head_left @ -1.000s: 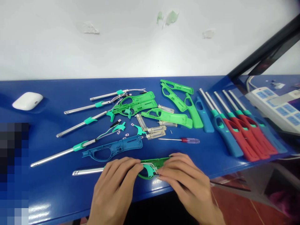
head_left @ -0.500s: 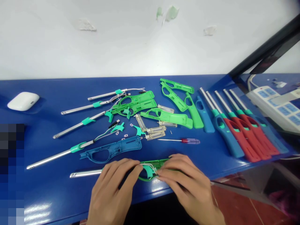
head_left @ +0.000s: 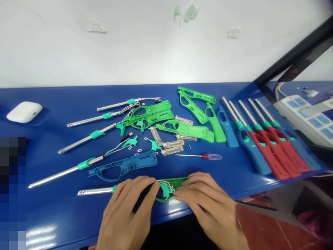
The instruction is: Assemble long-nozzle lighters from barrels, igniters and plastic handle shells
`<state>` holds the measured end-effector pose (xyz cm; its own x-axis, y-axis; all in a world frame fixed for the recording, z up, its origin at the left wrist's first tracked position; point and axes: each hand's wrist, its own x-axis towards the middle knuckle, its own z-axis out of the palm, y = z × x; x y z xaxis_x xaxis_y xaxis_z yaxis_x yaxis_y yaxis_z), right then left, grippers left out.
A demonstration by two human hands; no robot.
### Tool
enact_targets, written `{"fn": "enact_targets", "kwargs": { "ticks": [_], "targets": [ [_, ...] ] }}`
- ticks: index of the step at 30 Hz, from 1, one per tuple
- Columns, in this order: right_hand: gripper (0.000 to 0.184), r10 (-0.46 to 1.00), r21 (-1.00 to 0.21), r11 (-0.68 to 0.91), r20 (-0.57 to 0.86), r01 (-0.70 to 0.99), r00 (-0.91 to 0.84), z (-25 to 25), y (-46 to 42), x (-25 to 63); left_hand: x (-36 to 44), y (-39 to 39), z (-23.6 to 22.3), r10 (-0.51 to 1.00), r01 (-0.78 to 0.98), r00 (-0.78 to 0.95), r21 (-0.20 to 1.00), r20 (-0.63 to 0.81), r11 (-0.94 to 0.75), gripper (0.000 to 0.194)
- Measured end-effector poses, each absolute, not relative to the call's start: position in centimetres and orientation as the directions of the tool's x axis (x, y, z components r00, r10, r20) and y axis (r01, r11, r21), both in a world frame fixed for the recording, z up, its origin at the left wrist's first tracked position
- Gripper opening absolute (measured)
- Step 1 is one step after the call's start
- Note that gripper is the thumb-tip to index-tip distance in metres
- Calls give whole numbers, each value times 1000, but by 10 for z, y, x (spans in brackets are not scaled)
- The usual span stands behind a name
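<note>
A half-open green lighter shell (head_left: 169,187) lies near the front edge of the blue table (head_left: 52,208), with a metal tube (head_left: 95,191) sticking out to the left and thin wires across its teal trigger. My left hand (head_left: 127,211) has its fingers curled down on the shell's left part. My right hand (head_left: 205,203) presses the shell's right part with closed fingertips at the wires. Just behind lies an empty blue lighter shell (head_left: 125,166).
Metal tubes with teal collars (head_left: 85,139), green shell halves (head_left: 182,128), clear fuel tanks (head_left: 171,147) and a small red-handled screwdriver (head_left: 205,156) are spread behind. Finished red and blue lighters (head_left: 262,146) lie in a row at right, beside a power strip (head_left: 304,118). A white case (head_left: 24,111) sits far left.
Both hands stay on the green shell; the fingertips shift slightly at the wires and the view drifts a little.
</note>
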<state>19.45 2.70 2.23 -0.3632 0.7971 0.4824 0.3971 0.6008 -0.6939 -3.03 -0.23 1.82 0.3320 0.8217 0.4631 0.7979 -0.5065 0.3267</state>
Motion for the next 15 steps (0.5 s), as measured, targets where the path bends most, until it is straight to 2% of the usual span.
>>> {"fn": "enact_targets", "kwargs": {
  "ticks": [3,9,15],
  "targets": [
    [25,774,-660,632,510,406,-376,23,26,195,-27,-1,21,812,797,309,330,495,-505,20],
    [24,761,-627,647,497,433,-417,26,23,196,-32,-1,23,834,791,357,338,420,-509,20],
    [25,729,-556,684,508,472,-459,28,24,196,-34,3,29,802,779,401,296,442,-553,19]
  ]
}}
